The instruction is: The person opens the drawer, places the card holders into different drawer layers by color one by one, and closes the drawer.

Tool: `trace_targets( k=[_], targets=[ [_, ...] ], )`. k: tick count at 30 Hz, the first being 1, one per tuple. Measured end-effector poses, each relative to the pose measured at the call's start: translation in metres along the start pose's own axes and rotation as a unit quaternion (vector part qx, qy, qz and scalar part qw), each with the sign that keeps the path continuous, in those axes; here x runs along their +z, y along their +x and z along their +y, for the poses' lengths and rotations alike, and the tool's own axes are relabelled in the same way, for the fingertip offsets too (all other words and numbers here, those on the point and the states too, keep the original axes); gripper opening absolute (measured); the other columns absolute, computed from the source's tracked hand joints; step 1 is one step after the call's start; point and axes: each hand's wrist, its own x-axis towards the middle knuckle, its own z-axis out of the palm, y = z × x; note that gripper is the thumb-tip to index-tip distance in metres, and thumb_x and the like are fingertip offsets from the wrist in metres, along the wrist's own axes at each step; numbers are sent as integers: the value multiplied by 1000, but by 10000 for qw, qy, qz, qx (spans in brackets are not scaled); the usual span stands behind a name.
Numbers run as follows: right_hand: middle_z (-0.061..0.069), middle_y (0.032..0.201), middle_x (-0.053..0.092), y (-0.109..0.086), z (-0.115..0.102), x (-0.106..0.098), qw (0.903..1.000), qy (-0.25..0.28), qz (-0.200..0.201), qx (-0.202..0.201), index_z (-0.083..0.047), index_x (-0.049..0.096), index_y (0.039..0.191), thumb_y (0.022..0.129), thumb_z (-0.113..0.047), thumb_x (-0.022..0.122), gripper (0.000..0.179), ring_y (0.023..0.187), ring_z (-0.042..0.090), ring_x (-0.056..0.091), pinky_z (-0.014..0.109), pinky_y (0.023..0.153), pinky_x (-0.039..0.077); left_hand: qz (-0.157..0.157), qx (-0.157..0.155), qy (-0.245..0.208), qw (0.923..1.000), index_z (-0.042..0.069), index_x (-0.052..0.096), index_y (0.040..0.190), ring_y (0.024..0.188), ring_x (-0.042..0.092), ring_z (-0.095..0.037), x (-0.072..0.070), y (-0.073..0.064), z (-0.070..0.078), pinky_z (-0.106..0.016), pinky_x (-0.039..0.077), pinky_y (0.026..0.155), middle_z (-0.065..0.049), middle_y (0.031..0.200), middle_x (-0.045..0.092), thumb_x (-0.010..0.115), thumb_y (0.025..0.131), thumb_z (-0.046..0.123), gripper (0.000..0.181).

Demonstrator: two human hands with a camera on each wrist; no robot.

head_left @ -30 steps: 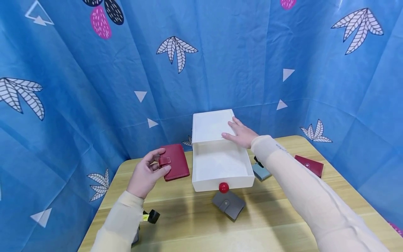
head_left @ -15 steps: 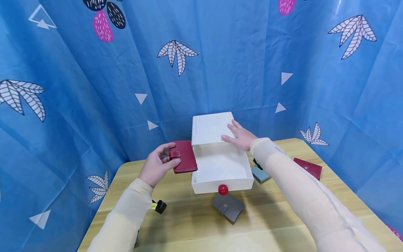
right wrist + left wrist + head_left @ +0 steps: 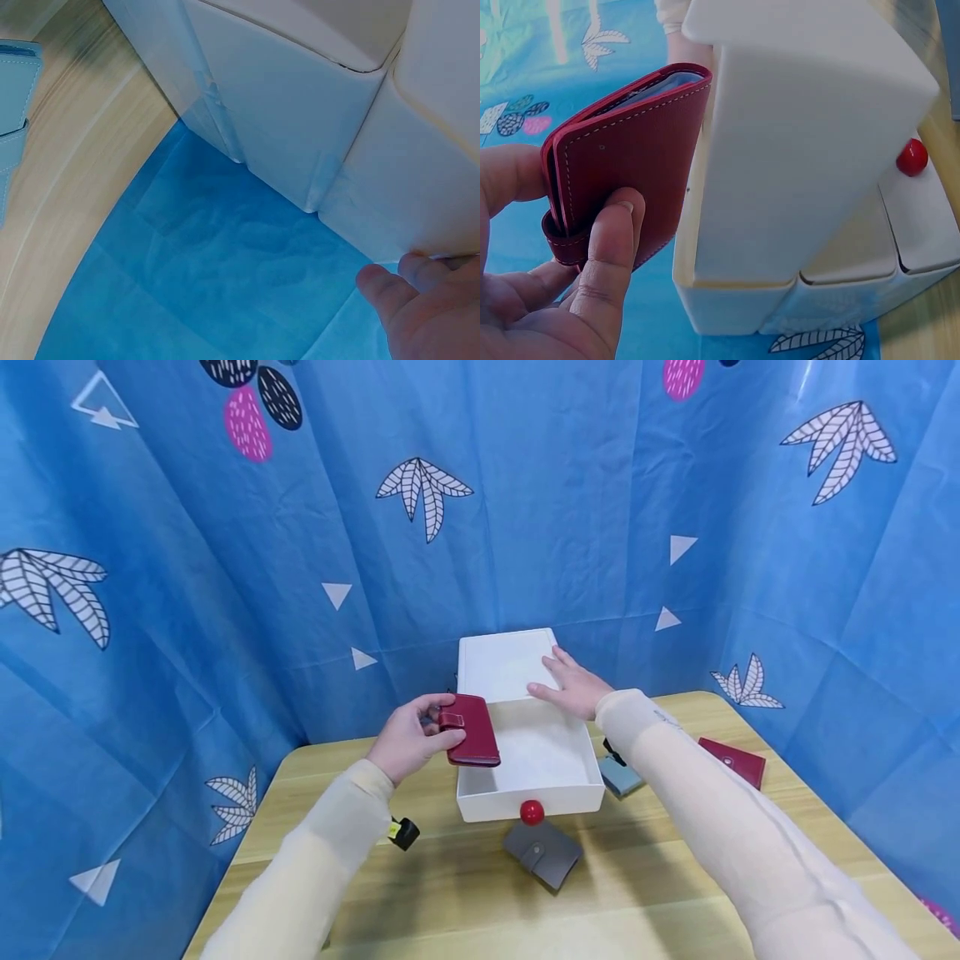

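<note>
My left hand pinches a dark red wallet with a strap by its left edge. In the head view the wallet overlaps the left side of a pulled-out white drawer, which has a red knob on its front. The left wrist view shows the wallet between thumb and fingers, with clear sleeves inside, beside the drawer's outer wall. My right hand rests with spread fingers on the right edge of the white drawer unit's top.
A grey wallet lies in front of the drawer unit. Right of it are a light blue wallet, partly hidden by my right sleeve, and a small red wallet. A black strap piece shows near my left sleeve. Blue curtain hangs behind the wooden table.
My left hand has carried the dark red wallet rightward, from beside the drawer to over its left side. My right hand stays on the unit's top.
</note>
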Motion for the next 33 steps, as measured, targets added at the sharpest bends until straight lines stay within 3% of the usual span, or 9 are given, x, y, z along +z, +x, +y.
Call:
trace_targets(
  k=[11,22,33],
  targets=[
    [2,162,-1,-1,1,3,10000,-2,9,-42,-21,14,156,82,-79,39,98,147,29,6,64,107,24,-253,-87,832,9962,17,57,130,94,56,-25,12,14,15,-33,54,70,-5,106,61,80,79,18,56],
    [2,162,-2,0,1,2,10000,-76,19,-36,-21,14,156,80,-82,37,100,147,29,6,65,107,22,-900,-378,788,9921,10,59,127,94,60,-25,25,31,34,-37,57,76,-9,102,62,78,80,18,51],
    [1,162,-4,-2,1,1,9999,-114,79,-77,-21,14,156,84,-76,41,94,147,30,6,65,106,24,-1441,-732,1405,9768,5,61,124,84,65,-20,51,44,48,-31,57,74,-7,101,65,79,80,20,50]
  ],
)
